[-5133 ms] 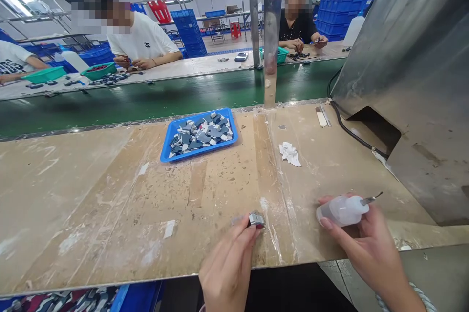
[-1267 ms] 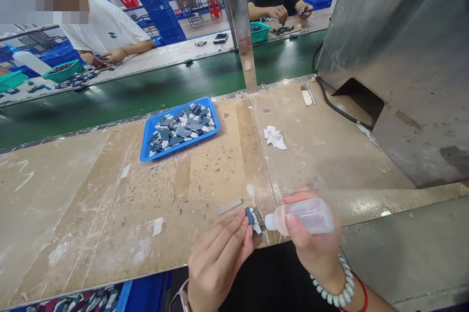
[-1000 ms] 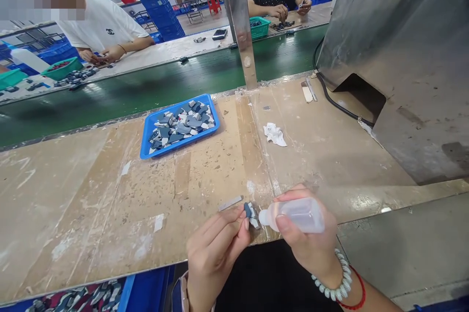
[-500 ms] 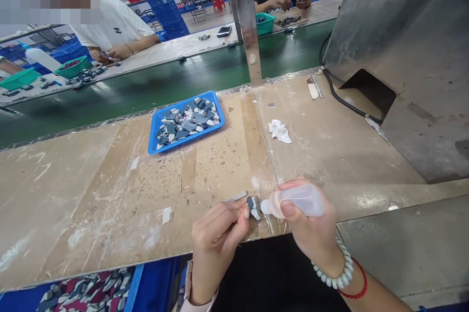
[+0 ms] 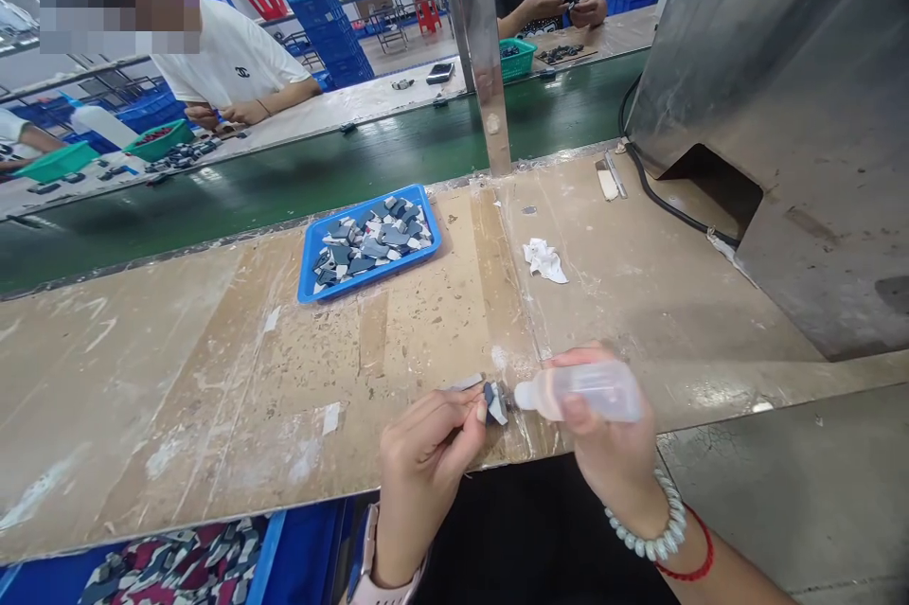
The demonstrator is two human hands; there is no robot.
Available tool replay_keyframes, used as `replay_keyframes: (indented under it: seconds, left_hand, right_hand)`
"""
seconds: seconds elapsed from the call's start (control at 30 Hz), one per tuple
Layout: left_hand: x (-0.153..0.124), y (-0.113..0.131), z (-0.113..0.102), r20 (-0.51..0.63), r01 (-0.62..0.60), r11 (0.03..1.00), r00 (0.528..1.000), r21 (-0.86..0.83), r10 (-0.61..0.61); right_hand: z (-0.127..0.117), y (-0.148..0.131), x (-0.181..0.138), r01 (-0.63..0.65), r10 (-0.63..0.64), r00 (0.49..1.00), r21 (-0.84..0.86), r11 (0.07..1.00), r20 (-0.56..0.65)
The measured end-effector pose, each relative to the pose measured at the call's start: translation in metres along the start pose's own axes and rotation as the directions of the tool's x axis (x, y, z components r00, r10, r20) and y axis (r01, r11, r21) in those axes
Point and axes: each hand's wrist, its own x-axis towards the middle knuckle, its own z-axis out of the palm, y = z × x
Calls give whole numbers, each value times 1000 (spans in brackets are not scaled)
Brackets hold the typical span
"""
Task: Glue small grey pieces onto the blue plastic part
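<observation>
My left hand (image 5: 433, 439) pinches a small dark blue and white piece (image 5: 496, 404) between thumb and fingers, just above the near edge of the bench. What the piece is I cannot tell. My right hand (image 5: 614, 435) is wrapped round a translucent squeeze bottle (image 5: 593, 389), tipped on its side with its white nozzle end pointing left at the piece. Whether the nozzle tip touches the piece is too small to make out. Beyond both hands lies a blue tray (image 5: 307, 275), heaped with similar dark blue and white pieces (image 5: 376, 240).
A crumpled white tissue (image 5: 545, 260) lies on the worn bench (image 5: 440, 321). A metal housing (image 5: 795, 113) and black cable (image 5: 646, 193) stand at right. Behind runs a green conveyor (image 5: 284, 165), with two co-workers beyond. Below left, a blue bin (image 5: 274, 539) holds many pieces.
The bottle in my right hand has drawn slightly right, away from the piece. The piece in my left hand looks turned a little. The whole view has shifted slightly.
</observation>
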Motion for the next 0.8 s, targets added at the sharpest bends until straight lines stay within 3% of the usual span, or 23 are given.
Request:
replay_keyframes:
  seconds: [0.1, 0.17, 0.4, 0.47, 0.53, 0.67, 0.8]
  left_hand:
    - [1, 0, -1, 1, -4, 1000, 1000, 6, 4]
    - [-1, 2, -2, 6, -19, 1000, 1000, 15, 19]
    - [-24, 10, 2, 35, -140, 947, 990, 289, 136]
    - [-28, 11, 5, 8, -143, 938, 989, 317, 148]
    - [-28, 12, 6, -27, -131, 934, 989, 332, 148]
    - [-25, 15, 4, -29, -104, 945, 992, 310, 119]
    - [-25, 27, 0, -76, -116, 945, 986, 306, 145]
  right_hand:
    - [-2, -5, 3, -32, 58, 991, 206, 978, -122]
    - [-7, -10, 6, -82, 115, 988, 271, 959, -106]
    - [-47, -25, 25, -267, 300, 950, 272, 924, -84]
    - [-59, -23, 31, -330, 345, 937, 177, 927, -62]
    - [-67, -19, 34, -303, 303, 952, 11, 953, -37]
    - [-73, -9, 31, -108, 77, 991, -329, 938, -107]
    - [-80, 2, 31, -49, -11, 985, -341, 939, -172]
